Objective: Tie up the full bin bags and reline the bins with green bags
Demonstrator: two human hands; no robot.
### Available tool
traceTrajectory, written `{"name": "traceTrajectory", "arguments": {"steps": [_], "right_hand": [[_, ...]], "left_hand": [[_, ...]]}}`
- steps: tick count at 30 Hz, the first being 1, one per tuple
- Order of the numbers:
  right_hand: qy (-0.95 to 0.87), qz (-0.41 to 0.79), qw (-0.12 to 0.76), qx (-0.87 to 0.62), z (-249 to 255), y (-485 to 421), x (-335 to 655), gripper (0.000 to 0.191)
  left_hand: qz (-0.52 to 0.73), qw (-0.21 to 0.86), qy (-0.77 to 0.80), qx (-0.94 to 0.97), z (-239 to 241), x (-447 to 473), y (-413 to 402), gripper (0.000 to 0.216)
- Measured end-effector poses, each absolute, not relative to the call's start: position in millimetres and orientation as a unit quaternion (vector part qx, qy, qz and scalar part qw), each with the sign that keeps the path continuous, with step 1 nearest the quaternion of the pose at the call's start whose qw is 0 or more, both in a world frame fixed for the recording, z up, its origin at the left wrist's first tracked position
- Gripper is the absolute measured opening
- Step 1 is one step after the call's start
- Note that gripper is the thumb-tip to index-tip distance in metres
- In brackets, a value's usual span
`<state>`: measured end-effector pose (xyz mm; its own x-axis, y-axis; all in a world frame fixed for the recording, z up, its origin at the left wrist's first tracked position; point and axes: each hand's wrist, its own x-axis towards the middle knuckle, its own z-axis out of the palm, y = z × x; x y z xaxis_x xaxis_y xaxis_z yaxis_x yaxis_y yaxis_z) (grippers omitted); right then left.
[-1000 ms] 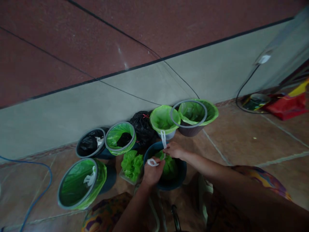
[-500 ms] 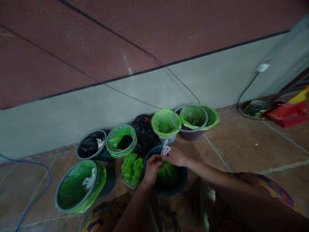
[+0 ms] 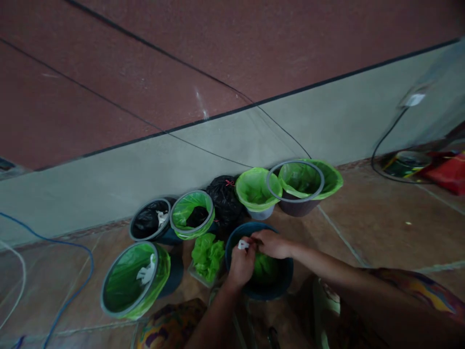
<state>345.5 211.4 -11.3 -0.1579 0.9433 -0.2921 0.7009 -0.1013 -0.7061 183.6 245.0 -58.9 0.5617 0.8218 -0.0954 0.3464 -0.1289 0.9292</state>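
A dark blue bin (image 3: 283, 286) stands on the tiled floor right below me, with a green plastic bag (image 3: 266, 267) inside it. Both my hands are over its far rim, close together. My left hand (image 3: 242, 265) pinches a small white strip (image 3: 243, 245) at the top of the bag. My right hand (image 3: 273, 243) is closed on the bag's gathered top beside it, touching the left hand. The bag's neck is mostly hidden by my fingers.
Several bins lined with green bags stand along the grey wall: one (image 3: 136, 281) at left, one (image 3: 192, 220), one (image 3: 257, 191), one (image 3: 301, 186). A black-lined bin (image 3: 149, 225), a tied black bag (image 3: 224, 201), a loose green bag (image 3: 208, 254), a blue cable (image 3: 78, 271).
My hands came together over the blue bin, and the white strip, held long and upright before, is now a small bunch between my fingers. The view shifted slightly left.
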Motion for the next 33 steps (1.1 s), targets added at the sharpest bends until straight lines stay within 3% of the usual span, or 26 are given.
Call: {"name": "traceTrajectory", "arguments": {"steps": [5, 12, 15, 20, 23, 27, 33], "right_hand": [[-0.644, 0.306, 0.116, -0.691, -2, 209, 346, 0.025], [-0.631, 0.346, 0.115, -0.685, 11, 209, 348, 0.018], [-0.623, 0.371, 0.109, -0.68, 9, 208, 346, 0.015], [-0.634, 0.347, 0.095, -0.685, -1, 208, 348, 0.017], [-0.626, 0.34, 0.089, -0.696, -5, 209, 351, 0.02], [-0.607, 0.33, 0.139, -0.71, -4, 211, 349, 0.027], [-0.555, 0.456, 0.209, -0.663, -7, 214, 342, 0.027]], "left_hand": [[0.204, 0.649, 0.453, 0.576, -58, 188, 246, 0.013], [0.246, 0.739, 0.491, 0.39, -49, 185, 242, 0.02], [0.259, 0.715, 0.488, 0.428, -49, 184, 244, 0.017], [0.235, 0.579, 0.486, 0.61, -49, 184, 252, 0.003], [0.231, 0.532, 0.464, 0.67, -47, 185, 253, 0.009], [0.256, 0.511, 0.435, 0.696, -52, 185, 251, 0.015], [0.311, 0.477, 0.403, 0.716, -57, 186, 245, 0.024]]}}
